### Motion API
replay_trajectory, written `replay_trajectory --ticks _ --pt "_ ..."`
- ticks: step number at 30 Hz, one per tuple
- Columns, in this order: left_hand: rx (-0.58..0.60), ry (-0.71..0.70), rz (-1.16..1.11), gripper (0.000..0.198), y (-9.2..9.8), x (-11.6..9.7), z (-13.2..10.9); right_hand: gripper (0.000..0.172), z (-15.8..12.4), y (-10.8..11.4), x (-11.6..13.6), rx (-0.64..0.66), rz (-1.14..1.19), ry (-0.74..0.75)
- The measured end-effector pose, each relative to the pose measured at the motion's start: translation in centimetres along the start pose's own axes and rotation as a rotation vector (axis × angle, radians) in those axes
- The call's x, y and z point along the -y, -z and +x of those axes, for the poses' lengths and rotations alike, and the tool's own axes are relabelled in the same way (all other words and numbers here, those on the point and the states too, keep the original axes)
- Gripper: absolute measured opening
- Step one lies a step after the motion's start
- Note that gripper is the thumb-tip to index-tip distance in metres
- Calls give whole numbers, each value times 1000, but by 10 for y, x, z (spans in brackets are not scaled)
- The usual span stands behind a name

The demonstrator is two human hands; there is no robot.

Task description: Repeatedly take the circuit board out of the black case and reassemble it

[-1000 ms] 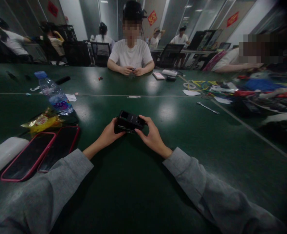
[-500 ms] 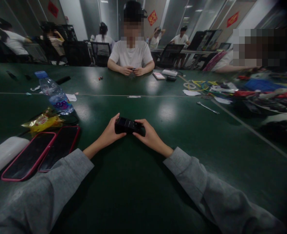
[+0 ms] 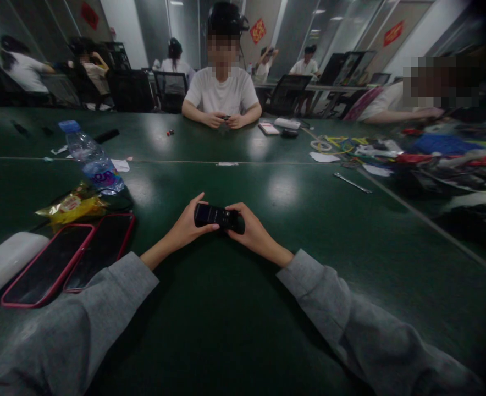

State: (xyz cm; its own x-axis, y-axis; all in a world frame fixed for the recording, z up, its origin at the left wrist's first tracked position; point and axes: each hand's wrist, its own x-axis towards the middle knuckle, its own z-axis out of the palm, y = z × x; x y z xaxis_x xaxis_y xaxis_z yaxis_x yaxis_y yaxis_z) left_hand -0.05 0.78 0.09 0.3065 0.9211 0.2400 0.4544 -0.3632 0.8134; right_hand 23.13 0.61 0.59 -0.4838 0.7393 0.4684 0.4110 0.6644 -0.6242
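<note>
A small black handheld device with a screen and buttons [image 3: 215,215] is held between both hands above the green table. My left hand [image 3: 186,224] grips its left end, the thumb along the lower edge and a finger raised at the top. Around the right end, my right hand [image 3: 249,223] is closed, thumb below and fingers above. The device's face, with a dark screen at the left and small pale markings near the middle, is turned up toward me. Its underside and the fingertips behind it are hidden.
Left of my hands are two red-edged phones [image 3: 47,267], a white power-bank-like object [image 3: 10,261], a yellow wrapper [image 3: 72,206] and a tilted plastic bottle [image 3: 92,157]. A wrench [image 3: 352,183] and heaped cables [image 3: 342,146] lie right. Someone in white [image 3: 222,93] sits opposite.
The black device has tipped so that its screen and buttons face me more. My left thumb has shifted slightly right along its lower edge. Both hands keep their hold.
</note>
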Motion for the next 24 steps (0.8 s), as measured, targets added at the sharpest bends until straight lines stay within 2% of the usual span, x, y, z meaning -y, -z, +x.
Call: replay_trajectory --ticks 5,16,18,20,22,23,24 --pt "-36 72 -26 66 1 0 2 53 0 0 -1 0 3 25" --pt "16 143 -125 56 3 -6 5 48 -2 5 9 94 -78 120" --pt "18 144 -112 53 3 -6 5 51 -3 4 9 93 -85 127" --pt "31 164 -118 51 3 -5 5 70 -4 4 8 12 -77 125" --pt "30 157 -106 50 3 -5 5 90 -5 4 9 -172 -80 90" --pt "20 154 -99 50 2 -5 5 92 -5 4 9 -245 -91 73" --pt "20 155 -93 49 2 -5 6 92 -6 4 11 -256 -116 86"
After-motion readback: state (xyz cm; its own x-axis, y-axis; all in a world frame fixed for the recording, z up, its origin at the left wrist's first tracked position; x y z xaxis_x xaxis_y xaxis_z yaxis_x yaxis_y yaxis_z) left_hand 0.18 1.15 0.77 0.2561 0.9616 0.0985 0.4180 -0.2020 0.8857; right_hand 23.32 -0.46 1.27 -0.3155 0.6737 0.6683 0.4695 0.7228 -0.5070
